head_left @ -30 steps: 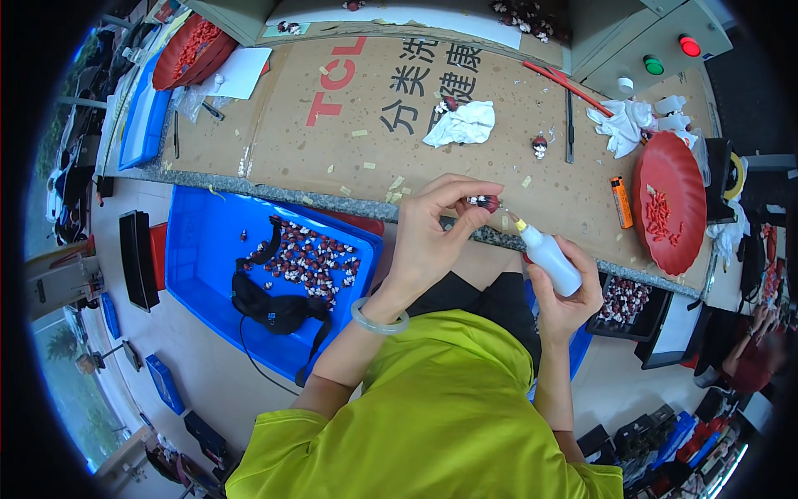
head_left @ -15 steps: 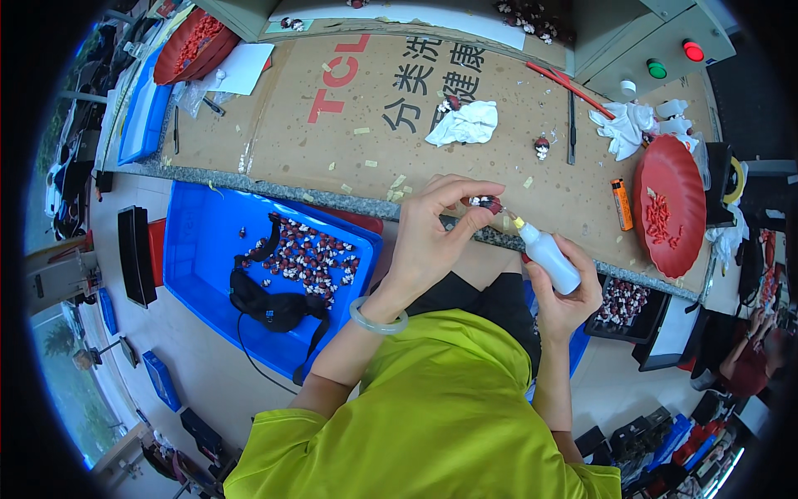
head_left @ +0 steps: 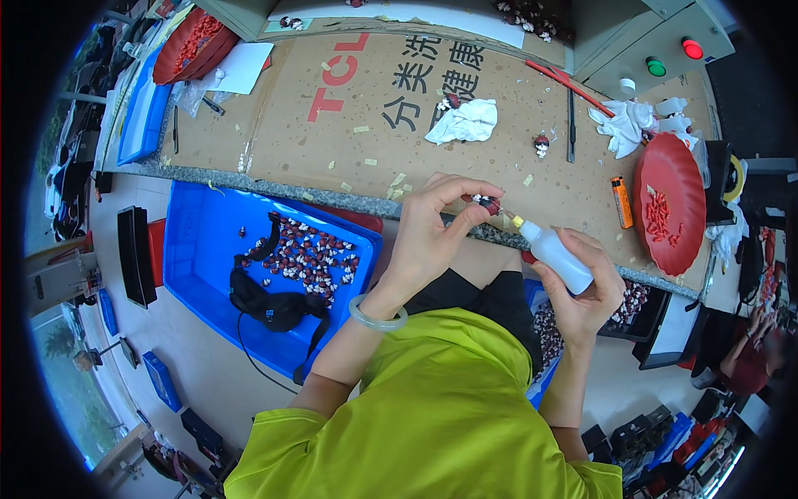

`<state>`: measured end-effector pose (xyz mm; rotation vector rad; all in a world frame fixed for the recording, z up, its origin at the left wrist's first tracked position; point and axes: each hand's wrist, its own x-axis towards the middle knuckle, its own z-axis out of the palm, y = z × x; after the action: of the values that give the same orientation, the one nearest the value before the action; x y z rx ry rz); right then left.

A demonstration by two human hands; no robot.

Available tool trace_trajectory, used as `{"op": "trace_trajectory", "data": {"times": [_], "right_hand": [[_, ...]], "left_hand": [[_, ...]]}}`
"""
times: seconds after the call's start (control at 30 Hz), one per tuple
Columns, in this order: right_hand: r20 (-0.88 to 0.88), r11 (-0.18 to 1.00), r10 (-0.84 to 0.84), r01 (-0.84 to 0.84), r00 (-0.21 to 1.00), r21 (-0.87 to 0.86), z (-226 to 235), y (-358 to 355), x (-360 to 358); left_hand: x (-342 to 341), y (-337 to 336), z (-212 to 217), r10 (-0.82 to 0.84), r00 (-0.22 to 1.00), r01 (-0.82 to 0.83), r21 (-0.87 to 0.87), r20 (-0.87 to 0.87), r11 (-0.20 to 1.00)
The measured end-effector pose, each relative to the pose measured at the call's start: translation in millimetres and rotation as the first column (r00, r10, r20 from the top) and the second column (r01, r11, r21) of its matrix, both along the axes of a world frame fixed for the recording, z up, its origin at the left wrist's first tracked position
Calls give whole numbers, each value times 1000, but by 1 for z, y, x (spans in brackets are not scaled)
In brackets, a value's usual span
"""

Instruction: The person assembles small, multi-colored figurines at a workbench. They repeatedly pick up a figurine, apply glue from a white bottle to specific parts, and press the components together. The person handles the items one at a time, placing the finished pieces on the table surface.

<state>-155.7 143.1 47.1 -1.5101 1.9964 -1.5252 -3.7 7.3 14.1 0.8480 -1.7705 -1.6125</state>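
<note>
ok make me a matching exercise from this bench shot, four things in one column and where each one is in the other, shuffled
Things:
1. squeeze bottle
2. small red part
3. red tray
4. crumpled white cloth

Places:
A. on the cardboard, beyond the hands
B. in the right hand
C. at the right end of the bench
D. pinched in the left hand

Pairs: 1-B, 2-D, 3-C, 4-A

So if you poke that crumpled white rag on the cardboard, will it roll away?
Probably not. The crumpled white rag looks soft and floppy, so it would likely just slide or fold on the brown cardboard sheet. It seems light too, easy to lift with one pinch.
</note>
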Motion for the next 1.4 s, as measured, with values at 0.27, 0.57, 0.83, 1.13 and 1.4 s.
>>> {"op": "trace_trajectory", "data": {"times": [0.27, 0.57, 0.83, 1.13, 1.4], "right_hand": [[-42, 998, 28, -26, 999, 60, 15, -3, -5], [-15, 997, 33, -32, 999, 64, 15, -1, -4], [-3, 997, 34, -34, 999, 67, 14, 0, -5], [-6, 998, 39, -39, 999, 53, 15, 0, -6], [18, 998, 43, -44, 999, 45, 15, 0, -7]], "left_hand": [[1, 0, 1, -21, 1000, 21, -14, 10, 1000], [2, 0, 2, -30, 999, 30, -38, 11, 999], [2, 2, 3, -28, 999, 28, -40, 17, 999], [2, 2, 5, -27, 999, 27, -29, 18, 999], [2, 1, 5, -31, 999, 32, -32, 14, 999]]}}
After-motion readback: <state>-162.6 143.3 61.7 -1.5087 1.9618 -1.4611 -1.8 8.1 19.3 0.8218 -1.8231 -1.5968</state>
